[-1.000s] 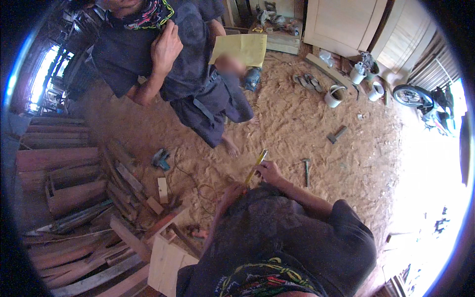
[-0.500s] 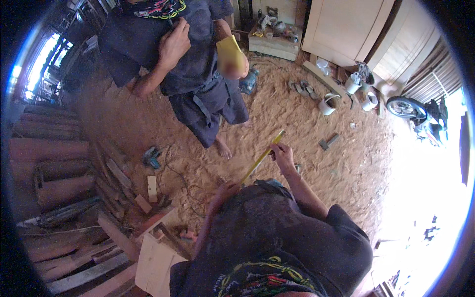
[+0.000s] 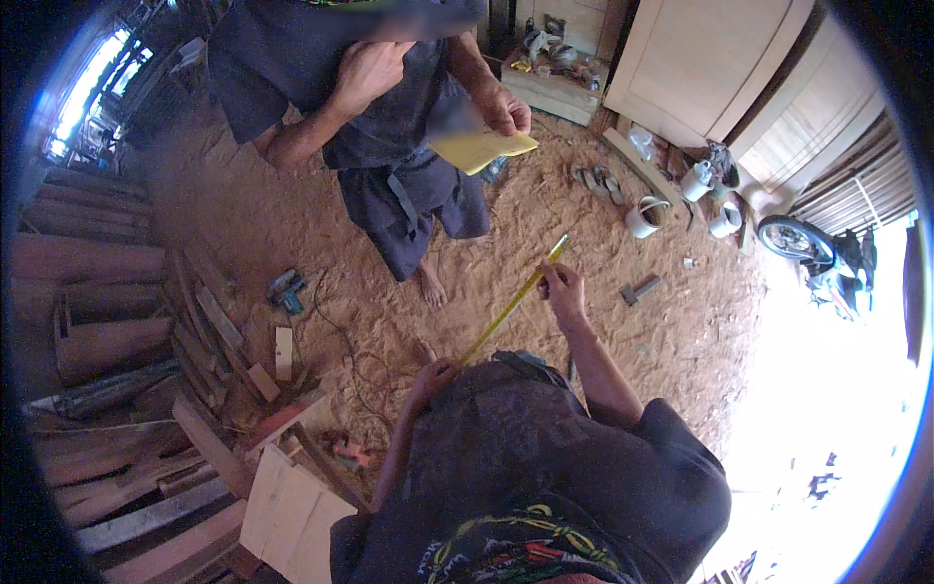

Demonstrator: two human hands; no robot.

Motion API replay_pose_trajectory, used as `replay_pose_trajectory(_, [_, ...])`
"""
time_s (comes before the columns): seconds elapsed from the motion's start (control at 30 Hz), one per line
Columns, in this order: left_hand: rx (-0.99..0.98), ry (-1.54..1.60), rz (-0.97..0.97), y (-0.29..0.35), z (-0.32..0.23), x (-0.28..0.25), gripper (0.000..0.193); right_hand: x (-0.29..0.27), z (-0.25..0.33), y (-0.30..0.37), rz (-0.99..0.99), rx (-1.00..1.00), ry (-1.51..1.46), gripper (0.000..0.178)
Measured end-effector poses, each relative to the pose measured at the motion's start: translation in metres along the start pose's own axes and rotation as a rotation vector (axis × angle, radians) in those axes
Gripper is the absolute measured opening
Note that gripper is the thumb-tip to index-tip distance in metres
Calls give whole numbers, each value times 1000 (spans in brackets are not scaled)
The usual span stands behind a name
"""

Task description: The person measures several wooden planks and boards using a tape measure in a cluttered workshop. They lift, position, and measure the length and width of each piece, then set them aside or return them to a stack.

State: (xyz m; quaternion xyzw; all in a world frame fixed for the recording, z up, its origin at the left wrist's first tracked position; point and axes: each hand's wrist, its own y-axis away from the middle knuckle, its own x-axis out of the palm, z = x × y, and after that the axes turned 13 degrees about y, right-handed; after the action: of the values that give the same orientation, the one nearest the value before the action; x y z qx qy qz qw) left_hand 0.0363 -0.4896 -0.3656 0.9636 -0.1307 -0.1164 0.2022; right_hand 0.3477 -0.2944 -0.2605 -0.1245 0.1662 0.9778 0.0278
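A yellow tape measure runs slantwise in front of my waist, its blade drawn out. My right hand pinches the blade close to its far upper end, which sticks out past the fingers. At the lower end my left hand is closed on the tape, near my waist; the case is hidden there. Across from me a person in dark clothes stands barefoot, holding a folded yellow paper in one hand and raising the other hand to the chest.
Stacked boards fill the left side. A blue power tool with a cord lies on the sandy floor, and a hammer lies to the right. White buckets, sandals, wooden panels and a motorcycle stand farther right.
The other person's yellow paper has come down and tilted flatter. My hands keep the tape stretched; it has shifted slightly upward in view. The view has turned a little.
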Motion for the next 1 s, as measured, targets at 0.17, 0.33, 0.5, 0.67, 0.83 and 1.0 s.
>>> replay_pose_trajectory(0.17, [-72,-74,-73,-5,36,11,38,7,-14,13,74,0,-70,29])
replay_pose_trajectory(0.33, [-33,-48,22,-19,40,9,43,15,-23,17,76,34,1,29])
replay_pose_trajectory(0.5, [-11,-51,34,-14,12,-2,41,13,-23,6,121,-3,-45,25])
replay_pose_trajectory(0.67, [55,2,11,-14,-10,1,35,11,-27,0,101,-14,-15,23])
replay_pose_trajectory(0.83, [-94,-41,5,-8,-12,0,36,9,-29,1,121,34,-71,21])
replay_pose_trajectory(1.0, [-102,-30,-4,-9,14,12,39,-7,-23,0,-1,-22,-81,27])
